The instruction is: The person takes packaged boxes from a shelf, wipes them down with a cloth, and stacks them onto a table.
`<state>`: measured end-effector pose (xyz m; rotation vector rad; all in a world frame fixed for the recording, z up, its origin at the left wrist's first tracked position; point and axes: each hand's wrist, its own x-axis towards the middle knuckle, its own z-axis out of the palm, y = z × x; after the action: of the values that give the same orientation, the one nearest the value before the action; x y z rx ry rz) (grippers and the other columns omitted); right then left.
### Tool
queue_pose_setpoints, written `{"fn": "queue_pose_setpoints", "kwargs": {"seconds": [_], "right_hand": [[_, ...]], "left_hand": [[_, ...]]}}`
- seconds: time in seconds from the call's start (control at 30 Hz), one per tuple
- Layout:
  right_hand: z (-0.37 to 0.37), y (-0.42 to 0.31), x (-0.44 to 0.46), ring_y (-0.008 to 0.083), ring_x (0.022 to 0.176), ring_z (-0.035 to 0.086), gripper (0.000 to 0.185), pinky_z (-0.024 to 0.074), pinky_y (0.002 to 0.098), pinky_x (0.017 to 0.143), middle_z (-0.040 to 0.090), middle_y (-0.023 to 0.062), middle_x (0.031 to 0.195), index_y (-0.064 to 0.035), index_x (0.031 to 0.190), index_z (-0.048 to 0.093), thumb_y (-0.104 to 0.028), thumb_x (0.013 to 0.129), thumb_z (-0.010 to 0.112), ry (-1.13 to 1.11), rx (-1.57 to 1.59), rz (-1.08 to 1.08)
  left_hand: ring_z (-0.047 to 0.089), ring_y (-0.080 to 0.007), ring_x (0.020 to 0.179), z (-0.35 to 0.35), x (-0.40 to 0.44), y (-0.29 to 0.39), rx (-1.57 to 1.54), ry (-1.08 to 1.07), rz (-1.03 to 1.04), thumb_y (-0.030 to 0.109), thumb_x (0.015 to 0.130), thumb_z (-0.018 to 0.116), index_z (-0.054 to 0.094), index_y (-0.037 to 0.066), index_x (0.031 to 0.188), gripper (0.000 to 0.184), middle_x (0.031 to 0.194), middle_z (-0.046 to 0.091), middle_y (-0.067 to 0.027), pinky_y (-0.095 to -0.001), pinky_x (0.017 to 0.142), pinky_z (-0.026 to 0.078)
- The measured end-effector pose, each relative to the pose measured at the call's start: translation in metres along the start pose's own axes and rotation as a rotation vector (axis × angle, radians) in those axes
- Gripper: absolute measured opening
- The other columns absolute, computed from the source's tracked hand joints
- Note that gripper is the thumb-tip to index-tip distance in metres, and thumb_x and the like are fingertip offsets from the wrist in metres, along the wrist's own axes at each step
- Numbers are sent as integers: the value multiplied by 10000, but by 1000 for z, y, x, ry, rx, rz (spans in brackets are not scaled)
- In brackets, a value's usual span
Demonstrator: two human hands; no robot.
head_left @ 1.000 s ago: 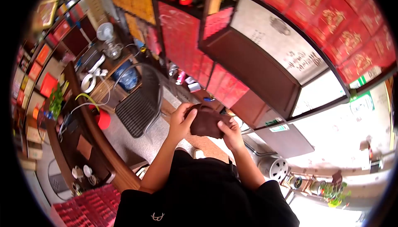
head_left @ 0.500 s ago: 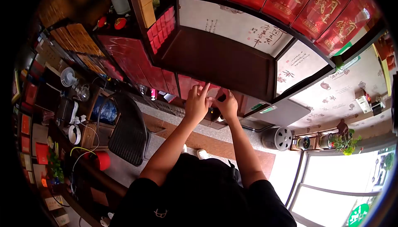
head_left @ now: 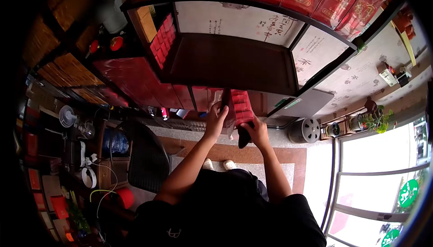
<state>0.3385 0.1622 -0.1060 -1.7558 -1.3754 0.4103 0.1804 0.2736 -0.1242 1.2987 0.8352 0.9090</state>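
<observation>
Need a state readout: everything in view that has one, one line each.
Left hand: fingers partly curled, beside the red package; exact contact unclear
Right hand: closed on the dark cloth
Dark cloth: bunched, hanging below the right fingers
Red package: between the hands, right fingers at its lower end
Chair: upright on the floor
Fan: upright; running or not, can't tell
Potted plant: leafy
</observation>
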Motion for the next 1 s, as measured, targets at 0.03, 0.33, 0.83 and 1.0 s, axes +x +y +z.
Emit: {"fn": "queue_pose_setpoints", "kwargs": {"seconds": [0.03,0.33,0.83,1.0], "right_hand": [[-15,-14,-15,325,682,675,649,513,380,624,670,173,760,-126,1387,521,-242,797,767,-58,-31,72],[-136,-125,-110,196,665,689,394,516,302,612,684,117,748,-4,1023,709,-120,667,835,-124,-3,216],[-120,-238,-80,168,671,692,443,538,262,557,632,175,1261,-191,1174,701,-123,736,718,55,-559,-446],[-95,-214,-40,209,704,686,503,559,313,621,610,123,1282,-185,1240,660,-167,742,726,-23,-613,-511]], "left_hand": [[574,-210,1068,0,-7,13,-152,-150,-235,525,941,550,455,136,1369,586,1279,541,-52,-381,902,486],[485,-301,1298,32,-84,83,-516,-960,-774,647,940,428,305,76,1477,793,1428,449,-150,-512,1084,405],[556,-246,1214,-14,-98,156,-1004,-786,-90,361,896,680,308,53,1458,741,1369,501,-129,-404,983,506],[485,-313,1295,-27,-73,122,-940,-453,-193,412,853,688,272,31,1474,839,1436,440,-179,-472,1051,450]]}}
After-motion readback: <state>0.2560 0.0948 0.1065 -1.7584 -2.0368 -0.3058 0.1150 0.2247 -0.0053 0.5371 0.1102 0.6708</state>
